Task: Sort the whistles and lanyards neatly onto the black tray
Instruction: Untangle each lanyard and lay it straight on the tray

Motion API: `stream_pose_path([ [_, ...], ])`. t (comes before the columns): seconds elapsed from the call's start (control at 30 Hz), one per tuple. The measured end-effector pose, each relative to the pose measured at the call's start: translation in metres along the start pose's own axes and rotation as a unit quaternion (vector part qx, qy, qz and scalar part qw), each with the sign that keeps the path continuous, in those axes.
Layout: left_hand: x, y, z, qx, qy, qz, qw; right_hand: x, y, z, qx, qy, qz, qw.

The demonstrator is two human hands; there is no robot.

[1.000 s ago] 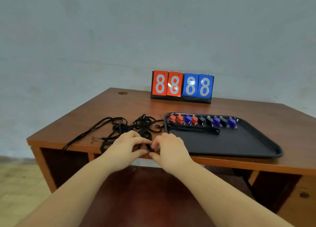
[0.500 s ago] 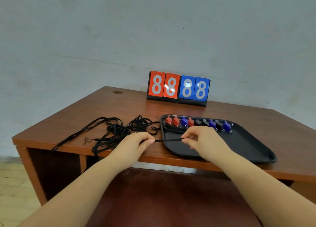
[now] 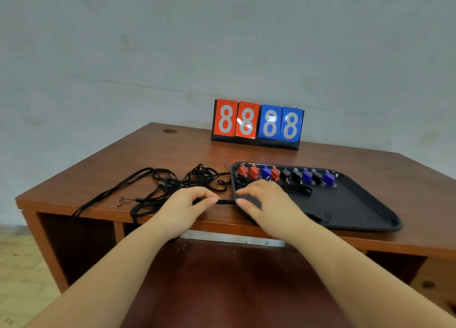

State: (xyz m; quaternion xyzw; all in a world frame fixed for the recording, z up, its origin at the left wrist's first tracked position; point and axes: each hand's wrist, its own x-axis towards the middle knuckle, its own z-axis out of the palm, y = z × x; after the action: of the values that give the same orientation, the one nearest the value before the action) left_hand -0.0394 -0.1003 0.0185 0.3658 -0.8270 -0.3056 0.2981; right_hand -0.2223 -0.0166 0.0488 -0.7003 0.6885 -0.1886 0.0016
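Observation:
A black tray (image 3: 365, 211) lies on the right half of the wooden desk. Along its far edge stands a row of several red, blue and black whistles (image 3: 286, 174). One folded black lanyard (image 3: 296, 190) lies in the tray just below the row. A tangled heap of black lanyards (image 3: 172, 184) lies on the desk left of the tray. My left hand (image 3: 182, 204) and my right hand (image 3: 269, 201) each pinch one black lanyard strand (image 3: 225, 201), stretched short between them at the tray's left rim. My right hand hovers over the tray's near-left corner.
A red and blue flip scoreboard (image 3: 257, 124) showing 8s stands at the back of the desk (image 3: 172, 152), against the grey wall. The desk's front edge runs just under my wrists. A brown chair seat or panel sits below.
My right hand has moved back left toward my left hand, so the strand between them is shorter than half a second ago. The heap and whistles have not moved.

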Motion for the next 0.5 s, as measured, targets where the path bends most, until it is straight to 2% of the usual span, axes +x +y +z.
stream_pose_path([
  [0.1, -0.002, 0.001, -0.001, -0.009, 0.004, -0.003, 1.0, 0.01, -0.017, 0.013, -0.007, -0.003, -0.021, 1.0],
  [0.27, -0.002, 0.0, -0.002, -0.024, 0.014, -0.013, 1.0, 0.004, -0.005, 0.001, 0.103, 0.045, 0.029, 0.993],
  [0.5, -0.001, 0.001, -0.002, 0.002, 0.017, -0.011, 1.0, -0.015, 0.045, -0.02, 0.041, 0.076, 0.123, 0.989],
])
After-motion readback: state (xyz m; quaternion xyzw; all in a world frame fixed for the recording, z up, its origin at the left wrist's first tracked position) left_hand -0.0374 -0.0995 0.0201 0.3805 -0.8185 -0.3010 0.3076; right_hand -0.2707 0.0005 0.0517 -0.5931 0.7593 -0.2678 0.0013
